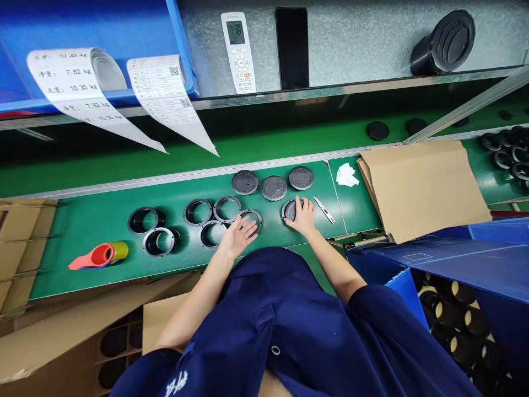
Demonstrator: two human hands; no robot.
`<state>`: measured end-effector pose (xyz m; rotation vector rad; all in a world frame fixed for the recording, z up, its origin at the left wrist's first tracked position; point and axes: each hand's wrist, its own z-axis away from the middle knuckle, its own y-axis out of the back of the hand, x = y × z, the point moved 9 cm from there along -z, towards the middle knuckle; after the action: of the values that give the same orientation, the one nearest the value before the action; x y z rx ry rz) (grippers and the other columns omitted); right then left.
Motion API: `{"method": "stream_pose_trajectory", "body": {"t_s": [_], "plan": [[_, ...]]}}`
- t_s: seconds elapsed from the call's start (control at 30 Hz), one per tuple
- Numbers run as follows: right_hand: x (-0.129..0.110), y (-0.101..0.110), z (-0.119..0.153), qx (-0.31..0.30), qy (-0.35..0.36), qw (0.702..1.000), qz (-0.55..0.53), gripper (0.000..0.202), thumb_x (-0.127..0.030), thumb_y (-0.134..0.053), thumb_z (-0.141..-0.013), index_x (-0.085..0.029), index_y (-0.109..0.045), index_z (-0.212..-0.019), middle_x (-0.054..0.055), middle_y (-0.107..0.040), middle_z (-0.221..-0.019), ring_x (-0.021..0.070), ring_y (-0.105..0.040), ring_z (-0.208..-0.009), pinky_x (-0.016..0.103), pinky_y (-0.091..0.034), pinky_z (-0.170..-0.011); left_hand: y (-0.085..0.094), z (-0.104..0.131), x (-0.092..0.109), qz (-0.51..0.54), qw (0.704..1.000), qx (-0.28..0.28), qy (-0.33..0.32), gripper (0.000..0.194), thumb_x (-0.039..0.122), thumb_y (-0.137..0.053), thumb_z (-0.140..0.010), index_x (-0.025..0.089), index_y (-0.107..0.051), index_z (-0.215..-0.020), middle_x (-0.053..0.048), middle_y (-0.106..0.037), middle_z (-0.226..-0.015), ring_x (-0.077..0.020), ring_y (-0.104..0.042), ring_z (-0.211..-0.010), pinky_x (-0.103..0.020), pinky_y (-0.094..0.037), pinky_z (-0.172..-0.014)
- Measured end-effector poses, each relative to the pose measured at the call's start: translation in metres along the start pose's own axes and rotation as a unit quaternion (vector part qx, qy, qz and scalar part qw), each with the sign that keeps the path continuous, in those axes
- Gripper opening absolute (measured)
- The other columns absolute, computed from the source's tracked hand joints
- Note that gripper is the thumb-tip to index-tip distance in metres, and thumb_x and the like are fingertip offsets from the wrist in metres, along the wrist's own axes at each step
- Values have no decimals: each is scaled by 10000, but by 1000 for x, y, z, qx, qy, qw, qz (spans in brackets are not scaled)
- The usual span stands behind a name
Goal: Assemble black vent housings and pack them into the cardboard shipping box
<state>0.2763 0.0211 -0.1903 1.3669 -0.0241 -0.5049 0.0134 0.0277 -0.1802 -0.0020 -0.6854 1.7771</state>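
Observation:
My right hand has its fingers curved round a black ribbed cap, which seems to sit in a black ring; the hand covers part of it. A white utility knife lies just right of that hand. My left hand is open, palm turned up and fingers spread, with nothing in it. Close beside its fingers stands a black flanged ring, partly hidden. More black rings stand to the left. Three black ribbed caps lie behind my hands.
A red and yellow tape piece lies at left on the green table. Cardboard sheets and a crumpled white tissue are at right. Above runs a metal shelf with a remote control. Blue bins stand low right.

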Motion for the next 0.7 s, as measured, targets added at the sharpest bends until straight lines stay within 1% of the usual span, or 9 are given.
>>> {"method": "stream_pose_trajectory", "body": {"t_s": [0.13, 0.23, 0.33, 0.43, 0.47, 0.53, 0.6, 0.63, 0.7], "plan": [[1, -18, -4, -23, 18, 999, 30, 1066, -582, -700, -805, -72, -205, -1600, 285, -224, -1598, 447, -221, -1427, 611, -197, -1149, 14, -3, -6, 0, 1000, 13, 25, 275, 372, -534, -973, 182, -645, -1139, -124, -685, -1233, -233, -647, -1174, -429, -491, -1054], [-8, -21, -7, -41, 32, 998, 41, 998, -609, -593, -893, -48, -180, -1607, 286, -128, -1646, 425, -111, -1503, 637, -58, -1191, 16, -5, -6, 2, 999, 8, 33, 252, 327, -545, -964, 174, -660, -1127, -118, -686, -1251, -225, -656, -1163, -398, -510, -1037], [-19, -5, -7, -26, 39, 999, 18, 860, -579, -388, -997, -28, -150, -1613, 247, -52, -1677, 363, -2, -1550, 599, -3, -1224, 21, -8, -3, 3, 999, 17, 30, 234, 289, -542, -958, 166, -674, -1106, -118, -699, -1222, -215, -674, -1125, -368, -534, -1007], [-24, 21, -4, 66, 19, 998, -5, 826, -550, -283, -1024, -18, -76, -1621, 211, 10, -1690, 334, 59, -1560, 566, -32, -1244, 31, -11, -1, -14, 999, 46, 13, 191, 225, -574, -920, 139, -684, -1049, -136, -720, -1117, -207, -699, -1033, -351, -551, -974], [-24, 23, -3, 79, 16, 997, -7, 826, -547, -278, -1023, -12, -77, -1619, 213, 4, -1690, 335, 55, -1561, 567, -38, -1245, 35, -13, 2, -36, 998, 60, -5, 167, 204, -600, -892, 133, -684, -1017, -142, -724, -1066, -210, -705, -999, -357, -555, -963], [-25, 11, -1, 45, 24, 999, -2, 809, -533, -289, -1021, -2, -135, -1611, 232, -66, -1681, 344, -1, -1560, 577, -45, -1243, 38, -19, 13, -92, 990, 88, -55, 131, 178, -664, -825, 135, -679, -948, -145, -722, -973, -237, -707, -979, -399, -555, -963], [-22, -11, -1, -16, 29, 999, 21, 793, -526, -308, -1015, -7, -189, -1602, 249, -117, -1669, 354, -55, -1555, 600, -51, -1234, 30, -30, 33, -139, 978, 104, -118, 160, 169, -726, -760, 153, -678, -911, -151, -716, -989, -293, -675, -1097, -468, -519, -1023], [-19, -19, -1, -38, 26, 998, 37, 806, -538, -327, -1005, -18, -188, -1605, 252, -109, -1670, 361, -57, -1554, 617, -57, -1227, 21, -37, 46, -152, 971, 104, -149, 208, 160, -760, -724, 165, -687, -919, -156, -713, -1060, -325, -624, -1204, -503, -480, -1073], [-11, -31, -1, -65, 5, 996, 65, 883, -585, -390, -962, -59, -131, -1622, 241, -42, -1679, 379, -14, -1555, 662, -80, -1202, -3, -53, 79, -167, 958, 93, -216, 383, 87, -820, -627, 200, -719, -980, -143, -659, -1294, -357, -434, -1422, -540, -343, -1191]]}}
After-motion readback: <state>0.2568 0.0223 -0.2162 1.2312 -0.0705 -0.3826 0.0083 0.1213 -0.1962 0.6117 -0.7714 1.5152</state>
